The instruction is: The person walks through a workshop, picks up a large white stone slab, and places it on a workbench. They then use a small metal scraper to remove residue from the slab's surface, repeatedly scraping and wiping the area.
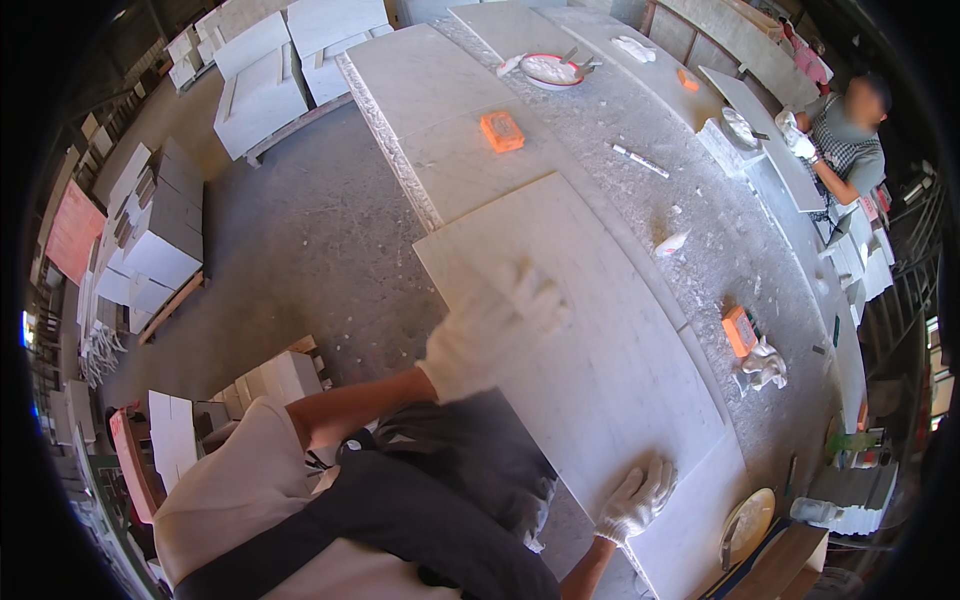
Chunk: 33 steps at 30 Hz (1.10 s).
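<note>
A pale grey-veined stone slab [590,310] lies in front of me on top of other slabs along the workbench. My left hand [495,330], in a white knit glove, is over the slab's left part; motion smears its fingers, and whether anything is under them is hidden. Toward the slab's near right end, my right hand [637,500], gloved likewise, rests flat near the edge with its fingers stretched out and nothing in it.
Beyond the slab are an orange block [502,132], a red-rimmed bowl [552,72] of white paste and a marker-like stick [640,160]. Another orange block [739,331] lies beside a crumpled cloth [763,365]. A round dish [748,525] stands near right. A co-worker [845,140] works across the bench.
</note>
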Each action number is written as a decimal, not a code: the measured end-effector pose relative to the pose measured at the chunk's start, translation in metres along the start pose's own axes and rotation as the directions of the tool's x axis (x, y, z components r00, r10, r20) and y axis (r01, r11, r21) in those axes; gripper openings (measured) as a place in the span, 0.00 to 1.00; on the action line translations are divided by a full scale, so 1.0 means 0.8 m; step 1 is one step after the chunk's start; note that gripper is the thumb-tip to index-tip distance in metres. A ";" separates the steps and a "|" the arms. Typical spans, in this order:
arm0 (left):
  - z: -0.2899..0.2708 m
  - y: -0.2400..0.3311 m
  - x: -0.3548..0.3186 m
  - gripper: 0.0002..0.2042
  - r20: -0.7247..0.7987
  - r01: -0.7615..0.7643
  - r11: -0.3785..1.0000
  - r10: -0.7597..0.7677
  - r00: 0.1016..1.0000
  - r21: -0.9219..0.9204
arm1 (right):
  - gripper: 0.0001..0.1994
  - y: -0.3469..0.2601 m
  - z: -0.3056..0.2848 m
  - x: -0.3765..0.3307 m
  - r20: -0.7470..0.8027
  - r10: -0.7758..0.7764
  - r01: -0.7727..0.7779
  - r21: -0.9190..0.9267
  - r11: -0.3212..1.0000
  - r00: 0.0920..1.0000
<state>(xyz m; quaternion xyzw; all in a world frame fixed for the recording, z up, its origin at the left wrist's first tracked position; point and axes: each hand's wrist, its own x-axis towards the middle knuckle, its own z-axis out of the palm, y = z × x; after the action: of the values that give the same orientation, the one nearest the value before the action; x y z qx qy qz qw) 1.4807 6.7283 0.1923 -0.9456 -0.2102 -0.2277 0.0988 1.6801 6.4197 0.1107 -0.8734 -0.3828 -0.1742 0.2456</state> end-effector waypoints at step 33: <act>0.150 0.258 0.187 0.38 0.078 -0.375 0.866 0.421 0.904 -0.332 | 0.16 0.002 -0.025 -0.063 -0.064 0.468 -0.471 -0.025 0.882 0.881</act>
<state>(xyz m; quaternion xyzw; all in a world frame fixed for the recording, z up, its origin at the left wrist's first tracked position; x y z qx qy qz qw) 1.7395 6.6311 0.1389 -0.9864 0.0213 -0.1615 -0.0215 1.6464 6.3785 0.1019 -0.9396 -0.1494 -0.1417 0.2736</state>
